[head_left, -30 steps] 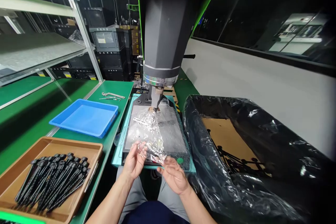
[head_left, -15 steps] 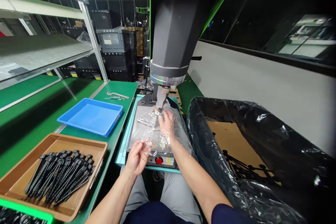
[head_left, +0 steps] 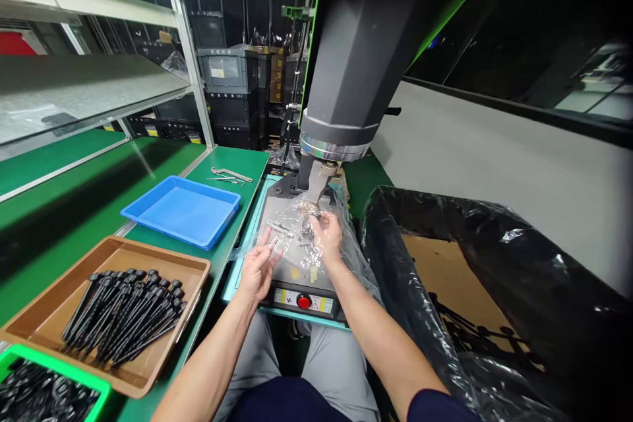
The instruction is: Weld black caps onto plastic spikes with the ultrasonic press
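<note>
A clear plastic film (head_left: 291,254) lies crumpled over the grey base plate of a press-like machine. My left hand (head_left: 256,269) is at the film's left side, fingers curled and thumb raised, with film between them. My right hand (head_left: 328,237) is under the machine's metal tool head (head_left: 319,181), its thumb and index finger closed on a small black part (head_left: 313,214) at the fixture. Film partly covers this part, so its full shape is hidden. A slim metal bar (head_left: 281,229) lies on the plate between my hands.
A red button (head_left: 303,302) is on the machine's front. To the left are a blue tray (head_left: 180,211), a brown tray (head_left: 24,306) of black rod-like parts, a green-rimmed bin (head_left: 54,369) and a wrench (head_left: 232,175). A black-lined box (head_left: 390,264) stands at right.
The view has shifted, so the scene sits further right. My right fingers have closed in on the black part by the tool head. My left hand has moved up and left along the film.
</note>
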`<action>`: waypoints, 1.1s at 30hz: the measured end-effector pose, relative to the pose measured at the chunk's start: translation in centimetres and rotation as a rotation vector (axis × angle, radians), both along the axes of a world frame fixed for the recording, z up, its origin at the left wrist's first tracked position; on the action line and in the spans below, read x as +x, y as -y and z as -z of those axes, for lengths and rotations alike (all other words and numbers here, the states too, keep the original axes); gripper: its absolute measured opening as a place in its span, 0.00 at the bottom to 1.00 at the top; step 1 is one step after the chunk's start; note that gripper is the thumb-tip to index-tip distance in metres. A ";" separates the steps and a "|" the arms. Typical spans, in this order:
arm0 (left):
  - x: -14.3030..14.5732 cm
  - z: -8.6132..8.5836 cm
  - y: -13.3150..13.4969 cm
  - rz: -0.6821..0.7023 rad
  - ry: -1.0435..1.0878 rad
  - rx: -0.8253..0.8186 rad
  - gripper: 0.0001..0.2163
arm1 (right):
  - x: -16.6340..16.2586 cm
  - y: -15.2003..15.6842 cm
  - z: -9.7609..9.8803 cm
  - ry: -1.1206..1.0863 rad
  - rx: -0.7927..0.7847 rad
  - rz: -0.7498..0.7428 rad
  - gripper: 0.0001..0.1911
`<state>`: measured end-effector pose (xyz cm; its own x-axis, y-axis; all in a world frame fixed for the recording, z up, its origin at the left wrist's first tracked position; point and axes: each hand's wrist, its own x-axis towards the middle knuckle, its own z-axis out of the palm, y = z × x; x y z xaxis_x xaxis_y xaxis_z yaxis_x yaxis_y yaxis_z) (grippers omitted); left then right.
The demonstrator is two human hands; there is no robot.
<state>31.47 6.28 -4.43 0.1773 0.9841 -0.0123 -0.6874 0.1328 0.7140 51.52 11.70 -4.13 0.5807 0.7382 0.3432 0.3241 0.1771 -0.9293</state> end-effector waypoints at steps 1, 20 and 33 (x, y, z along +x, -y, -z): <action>0.0 0.0 -0.3 -0.014 0.000 0.005 0.10 | -0.6 0.9 0.6 -0.128 -0.059 -0.056 0.22; -4.7 1.7 9.5 0.196 -0.526 -0.061 0.14 | -7.9 15.2 1.2 -0.686 -0.252 -0.780 0.24; -4.0 0.6 10.0 0.116 -0.552 -0.065 0.13 | -8.8 14.7 1.5 -0.404 -0.315 -0.884 0.16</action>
